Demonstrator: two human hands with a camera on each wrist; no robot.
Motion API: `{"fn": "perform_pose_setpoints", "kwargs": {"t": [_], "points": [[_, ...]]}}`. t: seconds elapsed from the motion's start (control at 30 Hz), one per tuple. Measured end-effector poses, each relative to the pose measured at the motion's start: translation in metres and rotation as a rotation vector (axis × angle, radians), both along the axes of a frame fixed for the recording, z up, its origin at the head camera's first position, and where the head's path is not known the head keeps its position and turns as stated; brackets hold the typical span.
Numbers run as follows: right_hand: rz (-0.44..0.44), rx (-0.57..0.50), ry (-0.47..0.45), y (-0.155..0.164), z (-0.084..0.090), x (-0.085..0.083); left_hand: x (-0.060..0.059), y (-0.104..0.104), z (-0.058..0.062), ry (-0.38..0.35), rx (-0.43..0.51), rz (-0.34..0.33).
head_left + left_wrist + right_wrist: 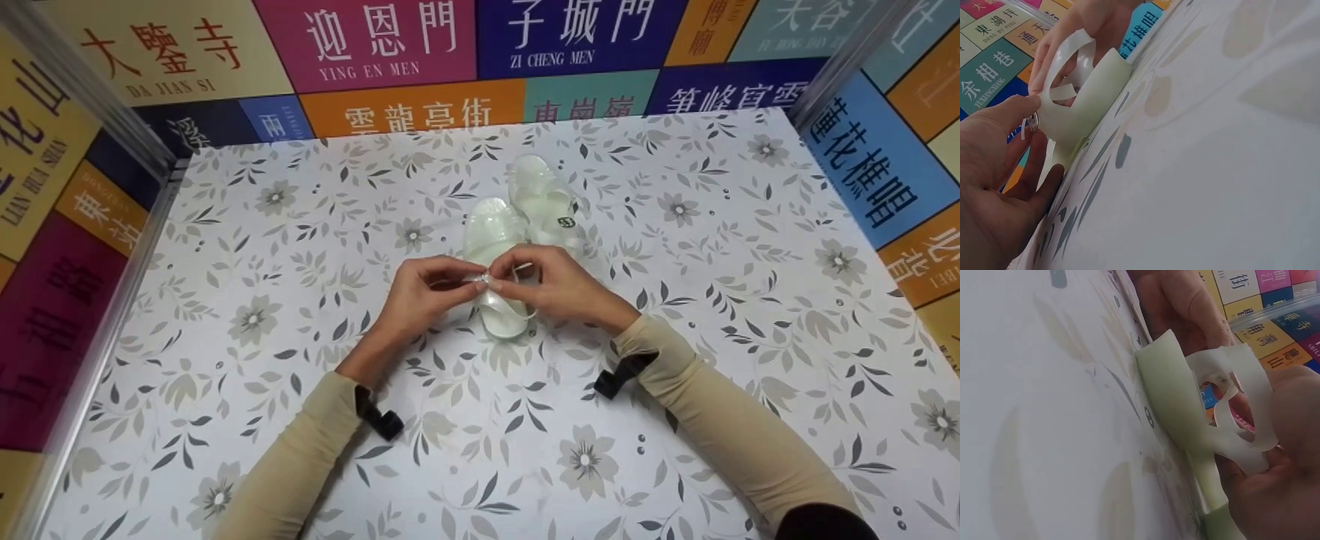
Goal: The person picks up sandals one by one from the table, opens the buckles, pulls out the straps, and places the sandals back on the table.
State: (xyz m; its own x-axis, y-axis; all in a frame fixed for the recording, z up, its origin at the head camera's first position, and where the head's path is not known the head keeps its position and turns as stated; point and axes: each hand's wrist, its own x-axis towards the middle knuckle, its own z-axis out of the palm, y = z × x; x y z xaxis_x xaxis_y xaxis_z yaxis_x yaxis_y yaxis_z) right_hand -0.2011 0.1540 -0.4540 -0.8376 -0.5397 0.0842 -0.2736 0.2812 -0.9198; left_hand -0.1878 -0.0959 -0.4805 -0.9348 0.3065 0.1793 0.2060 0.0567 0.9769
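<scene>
A pale green-white sandal [491,223] sits on the table, its toe pointing away. My left hand [424,292] is at its left side, thumb and fingertips pinching a small metal buckle [1033,121] on the ankle strap. From the other side my right hand [562,285] pinches the strap [1261,396] close to the left fingertips. In the right wrist view the strap loops above the sandal's heel [1165,382]. The fingertips of both hands meet over the sandal in the head view, partly hiding the buckle there.
A matching sandal [534,180] stands just behind and to the right, touching or overlapping the first one in view. A white cloth with grey leaves and flowers [255,319] covers the table. Colourful lettered panels [390,37] rise behind and at both sides.
</scene>
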Motion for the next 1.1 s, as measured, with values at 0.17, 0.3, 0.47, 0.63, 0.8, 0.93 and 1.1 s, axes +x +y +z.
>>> {"fn": "perform_pose_setpoints", "kwargs": {"t": [0.17,0.3,0.47,0.63,0.8,0.93,1.1], "points": [[0.016,0.011,0.027,0.0001,-0.0005,-0.0002,-0.0002,-0.0001,-0.0002,0.002,-0.001,-0.011],[0.022,0.018,0.046,0.0008,-0.0005,0.0003,-0.0002,-0.0003,-0.0003,0.010,0.000,-0.013],[0.015,0.035,0.084,0.0010,0.0001,-0.0001,-0.0002,-0.0007,0.0000,0.005,0.006,-0.009],[0.012,0.057,0.146,0.0008,0.0007,-0.0008,-0.0001,-0.0009,-0.0001,0.001,0.003,-0.011],[0.033,0.040,0.127,0.0014,0.0001,-0.0007,0.0000,-0.0008,-0.0001,-0.002,0.005,-0.021],[0.033,0.038,0.104,0.0024,-0.0009,-0.0007,-0.0001,-0.0008,0.0000,-0.002,0.005,-0.022],[0.043,0.047,0.109,0.0031,-0.0010,-0.0016,0.0000,-0.0009,0.0005,-0.005,0.001,-0.021]]}}
